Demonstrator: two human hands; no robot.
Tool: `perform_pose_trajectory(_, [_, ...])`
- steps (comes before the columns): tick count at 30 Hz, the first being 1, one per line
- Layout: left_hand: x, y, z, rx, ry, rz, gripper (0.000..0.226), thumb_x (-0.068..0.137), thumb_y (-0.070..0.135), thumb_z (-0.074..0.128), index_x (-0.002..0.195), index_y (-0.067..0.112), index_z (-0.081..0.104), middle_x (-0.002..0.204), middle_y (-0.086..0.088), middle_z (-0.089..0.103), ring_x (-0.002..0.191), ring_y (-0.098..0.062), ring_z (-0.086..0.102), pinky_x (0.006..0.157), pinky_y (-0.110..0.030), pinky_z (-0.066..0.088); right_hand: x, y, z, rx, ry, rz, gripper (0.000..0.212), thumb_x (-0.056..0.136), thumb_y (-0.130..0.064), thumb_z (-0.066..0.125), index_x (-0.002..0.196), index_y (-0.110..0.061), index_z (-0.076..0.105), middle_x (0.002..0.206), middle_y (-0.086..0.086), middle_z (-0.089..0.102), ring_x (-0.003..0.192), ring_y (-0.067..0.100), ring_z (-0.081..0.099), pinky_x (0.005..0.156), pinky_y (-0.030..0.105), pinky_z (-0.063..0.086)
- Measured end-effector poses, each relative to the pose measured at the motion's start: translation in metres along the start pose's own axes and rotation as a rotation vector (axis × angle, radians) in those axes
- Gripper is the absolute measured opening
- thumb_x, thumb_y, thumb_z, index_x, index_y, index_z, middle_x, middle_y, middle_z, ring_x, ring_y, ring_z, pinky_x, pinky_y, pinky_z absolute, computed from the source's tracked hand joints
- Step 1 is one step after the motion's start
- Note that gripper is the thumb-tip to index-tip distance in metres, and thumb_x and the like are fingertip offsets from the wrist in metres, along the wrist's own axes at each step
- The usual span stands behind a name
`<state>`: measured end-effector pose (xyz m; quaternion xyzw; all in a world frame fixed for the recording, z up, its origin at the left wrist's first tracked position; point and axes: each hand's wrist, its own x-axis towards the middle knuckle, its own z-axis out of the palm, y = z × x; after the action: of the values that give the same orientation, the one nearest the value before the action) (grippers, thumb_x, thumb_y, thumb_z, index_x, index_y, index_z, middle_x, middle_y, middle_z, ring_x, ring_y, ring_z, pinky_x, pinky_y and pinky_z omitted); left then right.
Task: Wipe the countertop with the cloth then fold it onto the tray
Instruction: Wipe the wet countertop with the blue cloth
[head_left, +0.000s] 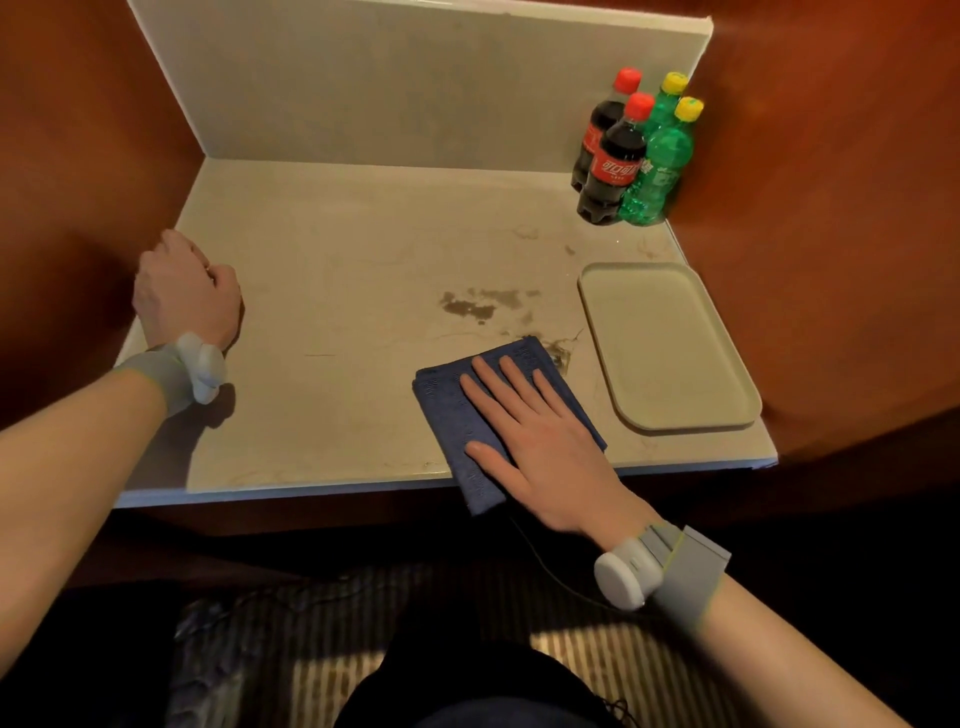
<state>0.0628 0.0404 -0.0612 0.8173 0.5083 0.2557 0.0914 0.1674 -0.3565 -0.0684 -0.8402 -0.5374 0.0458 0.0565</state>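
Note:
A folded dark blue cloth lies on the beige countertop near its front edge, one corner hanging over the edge. My right hand presses flat on the cloth, fingers spread and pointing away from me. Brown stains mark the countertop just beyond the cloth, with darker smears at the cloth's far right corner. An empty beige tray lies to the right of the cloth. My left hand rests at the counter's left edge, fingers curled, holding nothing.
Two cola bottles and two green soda bottles stand in the back right corner. Reddish-brown walls close in the counter on left and right; a pale backsplash rises behind. A thin cable hangs below the front edge.

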Motion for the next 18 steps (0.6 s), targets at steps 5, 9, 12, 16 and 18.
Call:
perform_pose_trajectory(5, [0.001,-0.002,0.002,0.012,-0.003,0.007,0.021,0.092,0.022,0.048,0.104,0.005,0.053,0.107,-0.029,0.062,0.102,-0.05,0.06,0.086,-0.059,0.05,-0.003,0.003,0.001,0.014,-0.001,0.033,0.071,0.11,-0.063,0.021,0.17,-0.03,0.003,0.178,-0.01,-0.007,0.164,0.014,-0.012,0.134,0.042,0.0])
perform_pose_trajectory(9, [0.003,-0.003,0.005,0.023,-0.005,0.014,0.021,0.091,0.022,0.048,0.104,0.006,0.053,0.105,-0.028,0.062,0.102,-0.05,0.06,0.085,-0.059,0.05,-0.003,0.001,0.001,0.015,0.002,0.045,0.07,0.11,-0.062,0.022,0.17,-0.031,0.003,0.178,-0.011,-0.007,0.164,0.014,-0.012,0.134,0.043,-0.001])
perform_pose_trajectory(12, [0.002,-0.004,0.006,0.032,-0.004,0.024,0.021,0.092,0.022,0.048,0.104,0.006,0.053,0.105,-0.028,0.062,0.103,-0.05,0.059,0.085,-0.059,0.049,-0.001,0.0,0.002,0.01,0.008,0.05,0.07,0.11,-0.061,0.023,0.17,-0.03,0.004,0.178,-0.01,-0.006,0.165,0.015,-0.01,0.134,0.044,0.001])
perform_pose_trajectory(16, [0.003,-0.004,0.006,0.042,-0.007,0.031,0.018,0.093,0.021,0.05,0.102,0.006,0.052,0.102,-0.028,0.062,0.1,-0.05,0.059,0.083,-0.059,0.049,0.004,0.002,0.001,0.006,-0.001,0.077,0.071,0.11,-0.062,0.021,0.17,-0.03,0.0,0.178,-0.009,-0.008,0.165,0.015,-0.012,0.134,0.045,0.0])
perform_pose_trajectory(18, [0.004,-0.005,0.007,0.043,-0.005,0.031,0.016,0.093,0.021,0.051,0.1,0.007,0.051,0.101,-0.027,0.062,0.098,-0.05,0.06,0.082,-0.059,0.05,0.009,0.004,0.001,0.0,-0.003,0.095,0.071,0.11,-0.062,0.019,0.17,-0.03,-0.002,0.178,-0.009,-0.01,0.164,0.016,-0.013,0.133,0.046,-0.001])
